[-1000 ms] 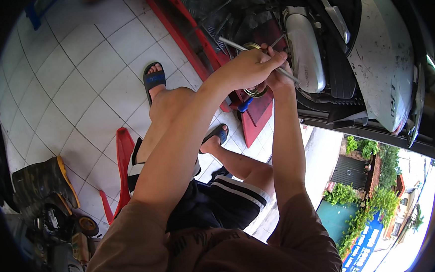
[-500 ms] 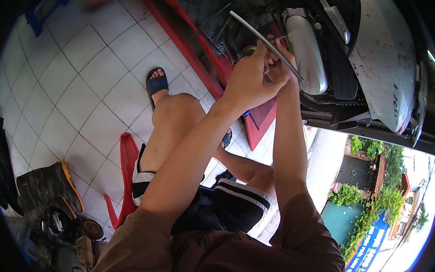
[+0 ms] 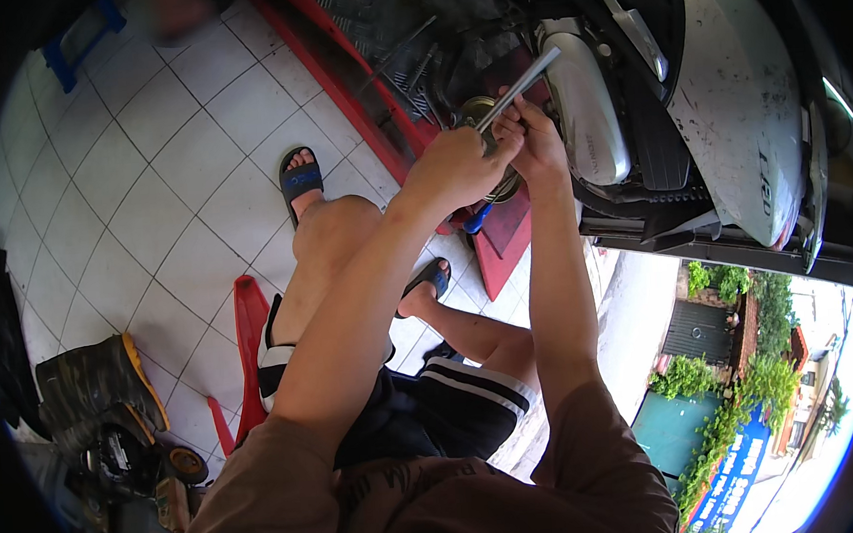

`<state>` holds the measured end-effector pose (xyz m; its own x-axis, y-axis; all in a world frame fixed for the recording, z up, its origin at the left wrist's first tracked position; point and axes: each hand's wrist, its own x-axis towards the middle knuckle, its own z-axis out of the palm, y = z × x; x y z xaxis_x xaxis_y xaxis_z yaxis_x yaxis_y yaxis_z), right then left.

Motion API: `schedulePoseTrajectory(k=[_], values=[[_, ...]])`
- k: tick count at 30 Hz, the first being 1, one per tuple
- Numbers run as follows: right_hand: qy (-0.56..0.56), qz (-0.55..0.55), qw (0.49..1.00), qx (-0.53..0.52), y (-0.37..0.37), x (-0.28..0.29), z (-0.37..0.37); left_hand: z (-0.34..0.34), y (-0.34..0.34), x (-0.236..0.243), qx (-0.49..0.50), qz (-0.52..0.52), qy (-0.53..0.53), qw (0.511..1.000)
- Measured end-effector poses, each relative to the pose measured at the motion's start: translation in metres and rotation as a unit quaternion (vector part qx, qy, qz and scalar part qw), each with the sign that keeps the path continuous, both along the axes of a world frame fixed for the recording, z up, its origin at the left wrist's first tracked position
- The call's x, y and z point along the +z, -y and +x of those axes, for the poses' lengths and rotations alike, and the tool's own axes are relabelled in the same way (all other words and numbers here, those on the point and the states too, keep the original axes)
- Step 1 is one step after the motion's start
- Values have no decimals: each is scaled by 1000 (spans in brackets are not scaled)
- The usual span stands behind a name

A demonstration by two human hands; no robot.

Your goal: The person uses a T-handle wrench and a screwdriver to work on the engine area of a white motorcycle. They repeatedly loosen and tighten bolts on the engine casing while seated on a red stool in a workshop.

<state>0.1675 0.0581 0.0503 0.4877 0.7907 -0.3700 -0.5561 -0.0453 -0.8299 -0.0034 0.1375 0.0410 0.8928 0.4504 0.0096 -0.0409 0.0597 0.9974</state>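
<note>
My left hand [image 3: 459,165] is closed on the lower end of a slim silver metal rod [image 3: 532,75], which slants up to the right. My right hand [image 3: 538,140] is closed beside it, fingers on the rod. Partly hidden behind both hands is a round brass-coloured object [image 3: 506,188], with a blue handle [image 3: 477,215] below it. Just right of my hands is the silver engine cover [image 3: 589,125] of a scooter [image 3: 730,121].
A red stand [image 3: 331,67] with dark treaded plates lies beneath. On the white tiles [image 3: 177,174] are a blue stool [image 3: 81,43], rubber boots [image 3: 92,385], a red plastic seat [image 3: 251,346] and clutter at lower left. A doorway to the street [image 3: 645,322] shows at lower right.
The rod has swung from slanting up-left to slanting up-right. My left hand has shifted to its lower end, and my right hand has moved slightly left.
</note>
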Motion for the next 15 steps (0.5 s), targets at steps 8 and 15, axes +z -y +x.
schedulePoseTrajectory(k=[8, 15], values=[[29, -23, 998, -48, -2, -14, -1, 7, -2, 7, 185, -2, 126, 975], [2, -38, 998, -42, 9, -18, 8, -1, 0, -5, -25, 128, -9, 991]])
